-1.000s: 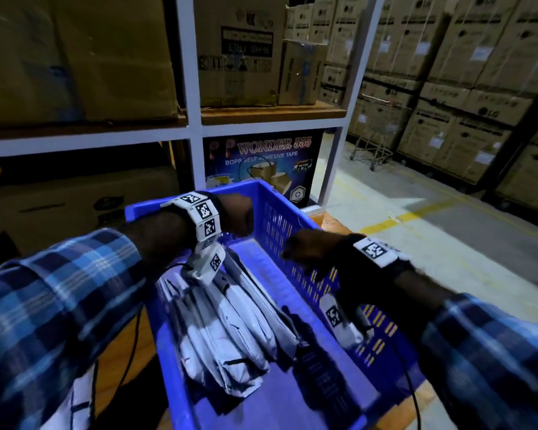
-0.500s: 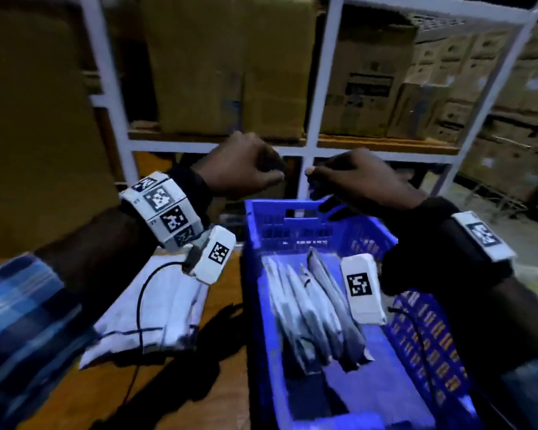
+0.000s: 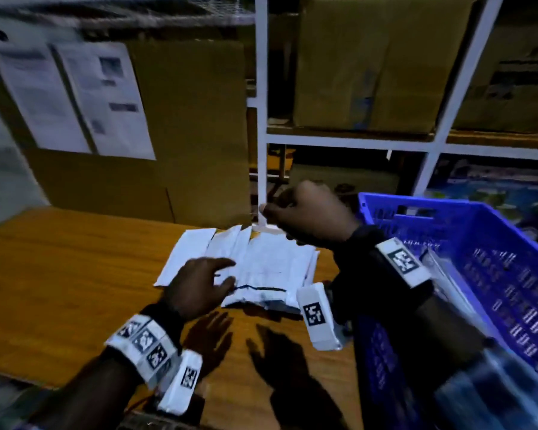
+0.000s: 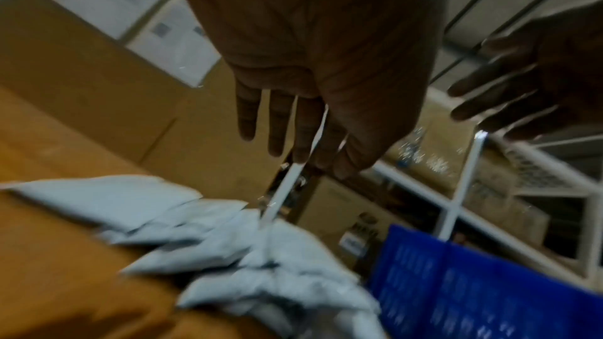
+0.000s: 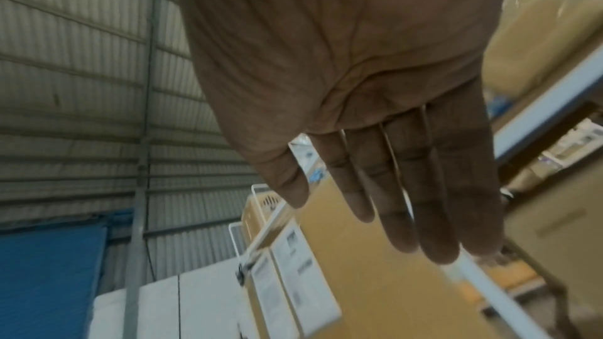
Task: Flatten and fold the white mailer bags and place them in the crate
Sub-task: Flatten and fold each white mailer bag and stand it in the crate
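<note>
A loose pile of white mailer bags (image 3: pixel 267 268) lies flat on the wooden table (image 3: pixel 75 274), left of the blue crate (image 3: pixel 485 243). My left hand (image 3: pixel 224 274) hovers over the pile's near left corner with fingers spread, holding nothing. My right hand (image 3: pixel 280 218) hangs above the far edge of the pile. In the right wrist view that right hand (image 5: pixel 391 202) shows a bare palm and straight fingers. The left wrist view shows my left hand (image 4: pixel 293 133) with straight fingers above the bags (image 4: pixel 248 246), with the crate (image 4: pixel 473 280) beside them. My right forearm hides most of the crate's inside.
White shelving uprights (image 3: pixel 261 119) stand just behind the table, with large cardboard boxes (image 3: pixel 370 63) on the shelves. A tall carton with papers taped on it (image 3: pixel 106 97) stands at the back left. Bare wooden tabletop spreads left of the pile.
Both hands have left the crate and moved left to the pile on the table. Their fingers, curled earlier, are now straightened. My view has swung left too.
</note>
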